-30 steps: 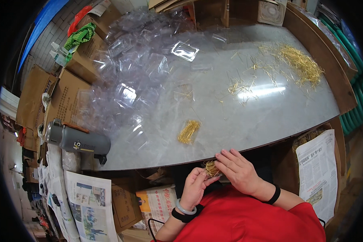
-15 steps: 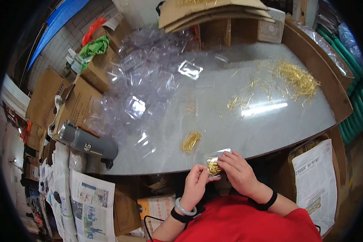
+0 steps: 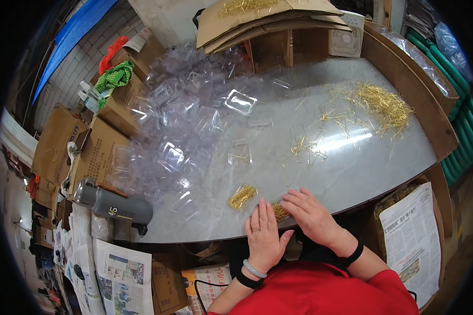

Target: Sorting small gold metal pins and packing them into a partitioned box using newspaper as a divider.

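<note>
At the table's near edge, a small bundle of gold wire pieces (image 3: 280,211) lies between my hands, partly covered by them. My left hand (image 3: 265,231) rests on its left side, fingers stretched out and thumb apart. From the right, my right hand (image 3: 312,218) reaches over it with fingers extended. Whether the clear plastic case is around this bundle is hidden. Just left of my left fingertips is another bundle of gold wire pieces (image 3: 242,197). Farther up lies a clear plastic case (image 3: 239,154) with a few gold pieces on it.
Clear plastic cases (image 3: 184,121) are heaped on the left of the grey table (image 3: 320,178). Loose gold wires (image 3: 381,107) pile up at the far right. A grey bottle (image 3: 115,203) lies at the left edge. Cardboard (image 3: 420,89) borders the right side.
Both hands have moved up onto the table edge with the gold bundle, which they held in clear plastic just off the edge. The left hand has gone from pinching to flat, stretched fingers.
</note>
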{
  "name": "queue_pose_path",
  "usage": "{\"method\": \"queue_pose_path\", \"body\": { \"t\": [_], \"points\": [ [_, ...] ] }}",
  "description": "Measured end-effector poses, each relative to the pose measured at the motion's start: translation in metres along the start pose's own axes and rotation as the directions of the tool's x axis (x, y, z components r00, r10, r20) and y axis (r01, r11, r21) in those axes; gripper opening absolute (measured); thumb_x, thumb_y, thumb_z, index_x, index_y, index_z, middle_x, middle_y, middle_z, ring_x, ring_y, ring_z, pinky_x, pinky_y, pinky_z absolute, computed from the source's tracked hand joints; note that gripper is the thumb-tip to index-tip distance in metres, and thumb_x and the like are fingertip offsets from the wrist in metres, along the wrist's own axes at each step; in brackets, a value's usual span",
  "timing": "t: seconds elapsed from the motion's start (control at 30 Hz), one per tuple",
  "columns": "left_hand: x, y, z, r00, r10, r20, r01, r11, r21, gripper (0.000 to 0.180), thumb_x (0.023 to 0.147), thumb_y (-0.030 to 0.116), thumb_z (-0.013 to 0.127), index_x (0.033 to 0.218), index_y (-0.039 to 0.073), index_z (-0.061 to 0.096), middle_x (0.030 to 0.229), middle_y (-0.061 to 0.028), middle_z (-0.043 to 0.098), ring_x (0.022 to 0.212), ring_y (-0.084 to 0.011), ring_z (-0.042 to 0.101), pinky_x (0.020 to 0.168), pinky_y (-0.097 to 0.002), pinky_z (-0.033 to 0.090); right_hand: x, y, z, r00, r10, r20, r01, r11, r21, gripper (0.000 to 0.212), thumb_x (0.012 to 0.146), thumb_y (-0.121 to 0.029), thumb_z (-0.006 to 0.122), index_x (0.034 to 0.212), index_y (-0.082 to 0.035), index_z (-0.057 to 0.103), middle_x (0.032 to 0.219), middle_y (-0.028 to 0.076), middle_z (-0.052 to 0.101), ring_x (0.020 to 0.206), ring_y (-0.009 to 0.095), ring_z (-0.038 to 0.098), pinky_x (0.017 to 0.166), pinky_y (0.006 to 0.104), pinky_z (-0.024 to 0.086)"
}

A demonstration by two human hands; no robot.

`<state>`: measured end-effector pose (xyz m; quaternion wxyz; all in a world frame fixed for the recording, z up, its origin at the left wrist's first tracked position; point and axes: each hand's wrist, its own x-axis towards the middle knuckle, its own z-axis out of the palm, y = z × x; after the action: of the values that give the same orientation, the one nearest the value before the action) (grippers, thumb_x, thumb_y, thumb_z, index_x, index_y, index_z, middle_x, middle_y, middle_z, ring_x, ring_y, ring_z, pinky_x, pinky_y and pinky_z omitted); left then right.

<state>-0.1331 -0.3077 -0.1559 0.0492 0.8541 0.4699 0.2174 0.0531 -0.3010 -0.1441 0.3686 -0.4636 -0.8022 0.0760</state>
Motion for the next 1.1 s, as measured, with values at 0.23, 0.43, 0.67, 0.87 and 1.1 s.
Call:
{"method": "queue_pose_path", "body": {
  "t": [0.23,0.43,0.67,0.87,1.1],
  "points": [
    [0.005,-0.005,-0.002,0.998,0.032,0.05,-0.03,0.999,-0.042,0.077,0.099,0.047,0.047,0.148,-0.009,0.027,0.155,-0.0249,0.027,0.144,-0.0411,0.024,0.116,-0.0544,0.016,-0.011,0.004,-0.014,0.968,0.241,-0.063,-0.204,0.912,0.356,0.062,0.084,0.003,0.057,0.143,0.0,0.039,0.144,0.024,0.045,0.136,0.04,0.041,0.111,0.0412,0.037],
    [0.015,-0.003,0.005,0.995,0.099,0.03,-0.096,0.99,-0.101,0.069,0.099,0.037,0.049,0.148,-0.007,0.029,0.152,-0.0236,0.032,0.143,-0.0415,0.027,0.118,-0.056,0.017,-0.019,-0.018,-0.009,0.975,0.217,0.05,-0.219,0.975,0.04,0.062,0.088,-0.008,0.062,0.143,0.003,0.037,0.145,0.022,0.044,0.137,0.04,0.039,0.115,0.0527,0.028],
    [0.014,-0.003,0.005,0.992,0.123,-0.002,-0.123,0.987,-0.107,0.057,0.096,0.025,0.055,0.143,-0.004,0.04,0.148,-0.0202,0.039,0.141,-0.0404,0.032,0.116,-0.0558,0.021,-0.006,-0.003,-0.011,0.96,0.28,-0.019,-0.272,0.946,0.178,0.057,0.093,-0.02,0.061,0.141,0.002,0.041,0.136,0.022,0.051,0.133,0.042,0.041,0.112,0.0557,0.028],
    [0.015,-0.003,0.01,0.989,0.134,-0.069,-0.144,0.974,-0.175,0.053,0.094,0.02,0.058,0.14,-0.003,0.045,0.139,-0.0186,0.045,0.136,-0.0398,0.037,0.114,-0.0567,0.027,-0.006,0.0,-0.004,0.984,0.173,-0.029,-0.172,0.984,0.041,0.054,0.086,-0.014,0.07,0.134,0.0,0.048,0.128,0.02,0.055,0.127,0.04,0.048,0.108,0.05,0.036],
    [0.026,-0.001,0.001,0.988,0.141,-0.065,-0.152,0.957,-0.246,0.055,0.091,0.017,0.061,0.14,-0.003,0.044,0.135,-0.0196,0.046,0.133,-0.0392,0.04,0.113,-0.0562,0.028,-0.013,-0.011,-0.009,0.927,0.336,-0.166,-0.32,0.94,0.118,0.061,0.079,-0.019,0.078,0.132,-0.002,0.051,0.124,0.017,0.055,0.116,0.037,0.054,0.098,0.0428,0.046]
  ]
}}
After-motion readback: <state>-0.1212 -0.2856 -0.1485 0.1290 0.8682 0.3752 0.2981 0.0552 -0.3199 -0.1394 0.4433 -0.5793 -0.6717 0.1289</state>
